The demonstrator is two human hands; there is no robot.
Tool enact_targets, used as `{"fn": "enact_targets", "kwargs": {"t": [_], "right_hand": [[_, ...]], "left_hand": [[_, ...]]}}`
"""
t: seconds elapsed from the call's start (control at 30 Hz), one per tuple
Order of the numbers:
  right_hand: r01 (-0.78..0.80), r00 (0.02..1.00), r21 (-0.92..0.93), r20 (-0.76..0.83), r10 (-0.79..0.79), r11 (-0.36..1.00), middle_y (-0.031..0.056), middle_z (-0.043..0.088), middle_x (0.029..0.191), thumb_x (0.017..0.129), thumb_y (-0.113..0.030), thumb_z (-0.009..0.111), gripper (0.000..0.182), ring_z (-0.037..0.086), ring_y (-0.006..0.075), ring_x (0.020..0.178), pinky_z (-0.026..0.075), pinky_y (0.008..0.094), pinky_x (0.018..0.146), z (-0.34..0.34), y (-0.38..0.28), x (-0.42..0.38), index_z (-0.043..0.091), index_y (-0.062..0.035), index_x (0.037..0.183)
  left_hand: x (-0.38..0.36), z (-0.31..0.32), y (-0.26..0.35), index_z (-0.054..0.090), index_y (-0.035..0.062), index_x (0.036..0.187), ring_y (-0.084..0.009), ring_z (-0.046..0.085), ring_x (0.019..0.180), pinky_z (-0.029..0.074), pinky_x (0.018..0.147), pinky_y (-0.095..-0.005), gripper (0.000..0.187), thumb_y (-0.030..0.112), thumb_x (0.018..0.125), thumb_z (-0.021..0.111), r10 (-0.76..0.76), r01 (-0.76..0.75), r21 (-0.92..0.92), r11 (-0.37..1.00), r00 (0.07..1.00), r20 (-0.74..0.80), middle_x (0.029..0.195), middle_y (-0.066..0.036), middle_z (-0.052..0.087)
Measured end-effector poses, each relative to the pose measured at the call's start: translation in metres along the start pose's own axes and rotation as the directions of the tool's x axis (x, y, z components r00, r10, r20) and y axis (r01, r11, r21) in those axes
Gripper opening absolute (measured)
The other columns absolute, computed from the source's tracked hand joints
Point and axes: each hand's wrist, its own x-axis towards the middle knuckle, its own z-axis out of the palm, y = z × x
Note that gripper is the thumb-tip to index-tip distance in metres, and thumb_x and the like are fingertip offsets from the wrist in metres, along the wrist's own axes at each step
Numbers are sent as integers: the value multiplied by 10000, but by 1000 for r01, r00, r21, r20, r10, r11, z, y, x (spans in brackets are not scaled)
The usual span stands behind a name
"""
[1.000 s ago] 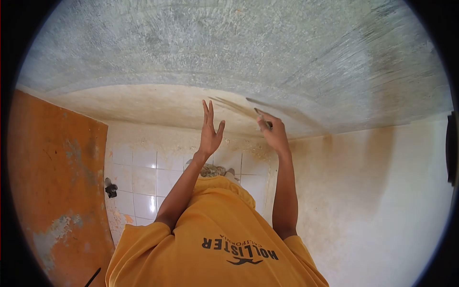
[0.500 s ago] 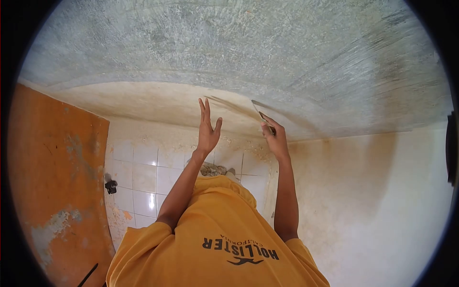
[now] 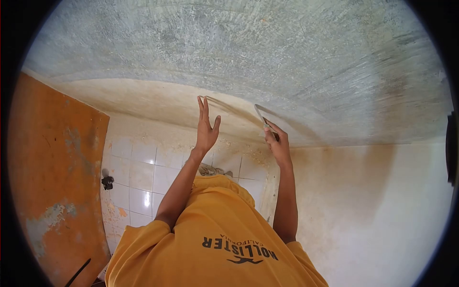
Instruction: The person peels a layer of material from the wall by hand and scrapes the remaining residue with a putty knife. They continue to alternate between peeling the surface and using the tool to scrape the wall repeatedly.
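Observation:
My right hand [image 3: 278, 144] is closed around the handle of a scraper [image 3: 259, 114], whose thin flat blade reaches up to the wall [image 3: 229, 52]. The blade's tip lies close to the border where the rough grey surface meets the smoother cream paint [image 3: 143, 95]. To its left, my left hand [image 3: 207, 133] is raised with fingers stretched upward and thumb apart, holding nothing. Its fingertips overlap the cream band just under the grey edge. Shadows of the hands and blade fall across the wall.
An orange wall [image 3: 62, 158] with peeling patches stands at the left, a cream wall [image 3: 354, 191] at the right. White floor tiles [image 3: 141, 174] lie below, with paint flakes [image 3: 123, 212] and a small black object [image 3: 107, 182] by the orange wall.
My right hand has shifted slightly down and right with the scraper, and the blade now shows more of its length. My left hand has stayed nearly in place.

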Motion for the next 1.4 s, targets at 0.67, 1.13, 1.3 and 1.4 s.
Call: {"fn": "enact_targets", "kwargs": {"t": [0.67, 1.13, 1.3, 1.4], "right_hand": [[140, 988, -289, -21, -153, 947, 150, 746, 1076, 1005, -247, 642, 366, 596, 178, 796, 511, 326, 806, -2, -16, 6, 667, -140, 1355], [134, 983, -122, -110, -148, 983, -49, 557, 779, 1014, -232, 642, 445, 399, 48, 644, 353, 224, 577, 46, -15, -21, 598, -108, 1439], [198, 975, -137, -73, -210, 971, 118, 737, 1168, 1012, -142, 610, 426, 625, 125, 940, 490, 270, 865, 78, -27, -36, 585, -111, 1437], [154, 988, -262, 67, -142, 953, 159, 749, 1093, 1001, -121, 610, 416, 691, 151, 990, 509, 290, 883, 87, -56, -38, 594, -95, 1416]], "left_hand": [[9, -8, -4, -8, 119, 1646, -486, 96, 1530, 304, 1208, -493, 904, 62, 981, 601, -12, 12, 7, 1000, 998, 54, 1685, -239, -112], [5, -22, -9, 22, 118, 1648, -487, 114, 1529, 336, 1187, -496, 894, 43, 970, 601, 60, -60, -4, 998, 993, 102, 1684, -250, -106], [11, -56, -2, 32, 108, 1646, -491, 130, 1526, 338, 1191, -486, 875, 32, 975, 588, 43, -43, 9, 999, 999, 34, 1683, -251, -105], [20, -79, -9, 38, 109, 1646, -484, 120, 1531, 310, 1206, -491, 864, 31, 980, 583, 95, -94, 62, 994, 995, -23, 1685, -244, -102]]}}
